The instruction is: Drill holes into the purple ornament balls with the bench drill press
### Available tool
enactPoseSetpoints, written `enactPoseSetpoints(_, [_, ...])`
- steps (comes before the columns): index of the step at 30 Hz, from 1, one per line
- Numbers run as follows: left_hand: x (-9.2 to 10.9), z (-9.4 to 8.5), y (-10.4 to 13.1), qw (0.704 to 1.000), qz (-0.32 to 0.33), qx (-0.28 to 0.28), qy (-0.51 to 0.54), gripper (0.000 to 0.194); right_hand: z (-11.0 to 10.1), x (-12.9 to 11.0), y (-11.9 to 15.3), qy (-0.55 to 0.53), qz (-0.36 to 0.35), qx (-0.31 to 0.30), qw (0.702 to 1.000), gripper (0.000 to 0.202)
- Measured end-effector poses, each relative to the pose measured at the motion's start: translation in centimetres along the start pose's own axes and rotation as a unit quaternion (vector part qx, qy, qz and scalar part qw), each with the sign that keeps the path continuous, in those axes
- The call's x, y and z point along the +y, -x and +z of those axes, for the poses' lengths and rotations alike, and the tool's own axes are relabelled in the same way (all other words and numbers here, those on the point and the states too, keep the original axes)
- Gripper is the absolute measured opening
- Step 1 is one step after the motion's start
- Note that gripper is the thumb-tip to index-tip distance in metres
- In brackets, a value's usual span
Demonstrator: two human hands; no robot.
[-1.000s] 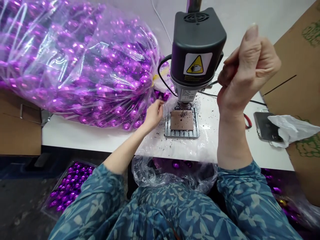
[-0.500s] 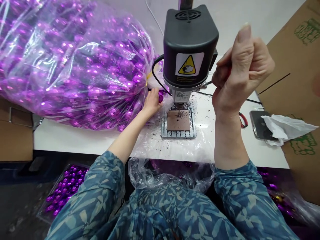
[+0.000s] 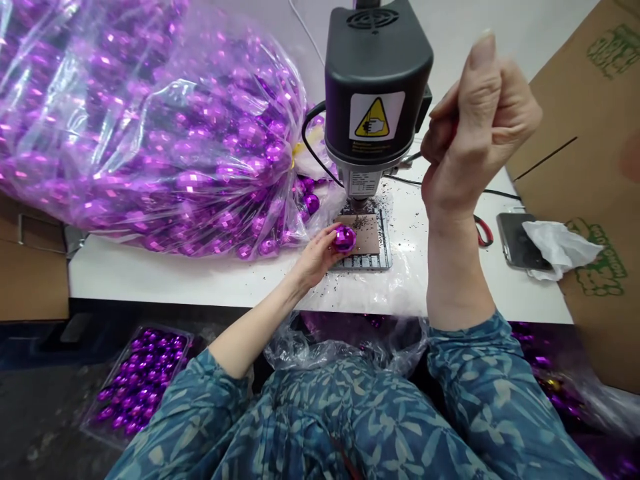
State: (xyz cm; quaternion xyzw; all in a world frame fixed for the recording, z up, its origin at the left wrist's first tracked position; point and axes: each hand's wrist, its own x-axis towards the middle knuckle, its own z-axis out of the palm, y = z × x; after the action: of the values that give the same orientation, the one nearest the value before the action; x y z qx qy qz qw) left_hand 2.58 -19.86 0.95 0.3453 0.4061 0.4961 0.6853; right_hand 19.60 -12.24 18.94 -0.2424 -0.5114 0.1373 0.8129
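Note:
Between the fingertips of my left hand (image 3: 319, 255) is a shiny purple faceted ball (image 3: 345, 238), over the left part of a brown square plate (image 3: 367, 235). The plate lies on a slotted metal base (image 3: 385, 257) strewn with dark shavings. Above it stands a black drill press (image 3: 377, 80) with a yellow warning label. My right hand (image 3: 480, 127) is raised at the machine's right, closed round a lever handle (image 3: 453, 133), of which only a little red shows.
A big clear bag of purple balls (image 3: 165, 133) fills the left. Loose balls (image 3: 311, 203) lie by its tied neck. At the right are a phone (image 3: 523, 243), white tissue (image 3: 565, 247), a red-handled tool (image 3: 484, 231) and cardboard (image 3: 590, 133). A ball-filled tray (image 3: 143, 373) sits below left.
My left hand has moved right and nearer, from the loose balls to the brown plate, carrying a purple ball. My right hand keeps its grip beside the machine.

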Motion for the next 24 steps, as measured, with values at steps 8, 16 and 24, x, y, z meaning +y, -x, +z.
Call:
enactPoseSetpoints(8, [-1.4, -1.2, -3.8, 0.982, 0.123, 0.08, -0.119, 0.06, 0.1, -0.2, 0.1, -0.023, -0.003, 0.001, 1.0, 0.06])
enactPoseSetpoints(16, [-1.4, -1.2, -5.3, 0.937, 0.19, 0.073, -0.282, 0.044, -0.1, -0.3, 0.4, 0.045, 0.004, -0.01, 0.999, 0.069])
enactPoseSetpoints(24, [-2.3, -1.0, -5.4, 0.906, 0.217, 0.071, -0.356, 0.059, -0.1, -0.1, 0.2, 0.082, 0.0, -0.017, 0.997, 0.067])
